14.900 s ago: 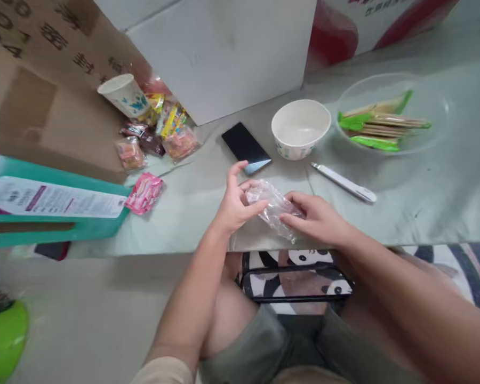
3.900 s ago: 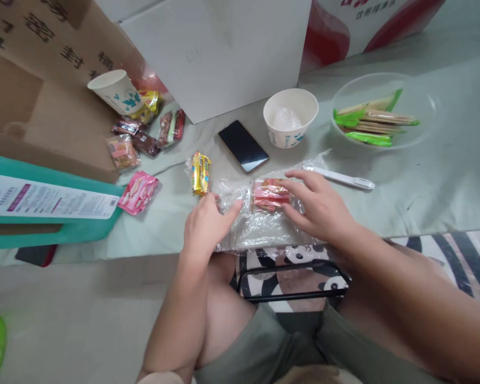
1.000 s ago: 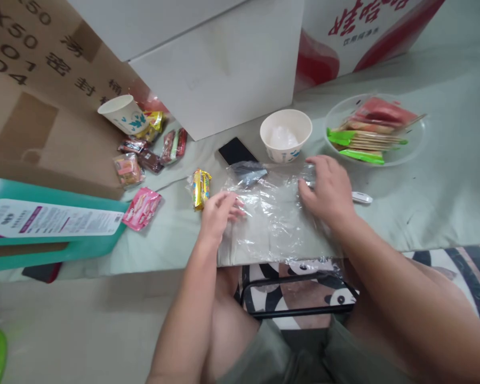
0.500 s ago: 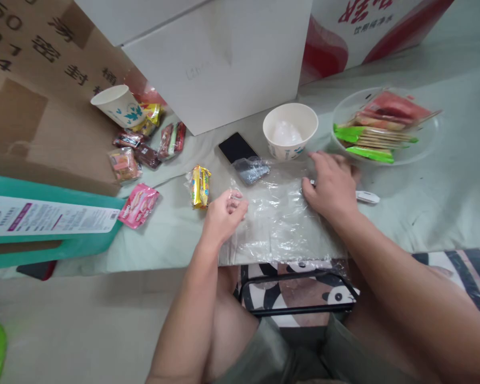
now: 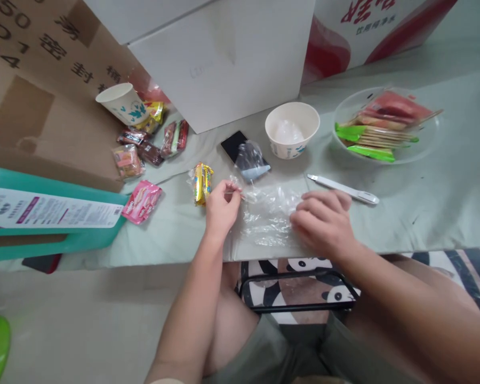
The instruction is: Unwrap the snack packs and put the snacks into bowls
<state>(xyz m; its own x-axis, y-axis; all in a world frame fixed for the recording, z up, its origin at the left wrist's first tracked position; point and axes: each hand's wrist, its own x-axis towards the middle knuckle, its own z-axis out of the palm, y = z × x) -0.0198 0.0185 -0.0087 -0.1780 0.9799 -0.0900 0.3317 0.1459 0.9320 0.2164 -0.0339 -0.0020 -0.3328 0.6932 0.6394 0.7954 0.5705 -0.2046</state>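
Note:
A clear, crinkled plastic bag [image 5: 270,218] lies along the near edge of the cloth-covered table, between my two hands. My left hand [image 5: 222,209] pinches its left edge between thumb and fingers. On the other side, my right hand [image 5: 324,218] has its fingers curled on the bag's right part; the fingertips are partly hidden. Just beyond that hand lies a slim white utility knife [image 5: 344,190]. A dark phone [image 5: 232,145] sits past the bag, with a bit of clear film over its lower half. Beside my left hand is a yellow snack packet [image 5: 202,183].
A paper bowl [image 5: 291,149] with something clear inside stands beyond the bag. Right of it is a clear plastic bowl [image 5: 428,144] of packaged snacks. A pink packet [image 5: 142,201], several wrapped snacks and a tilted paper cup [image 5: 124,106] lie left. Boxes [image 5: 224,74] line the back.
My right hand has drawn back toward me from beside the paper bowl, uncovering the utility knife. The bag is now gathered smaller and no longer hangs over the table edge.

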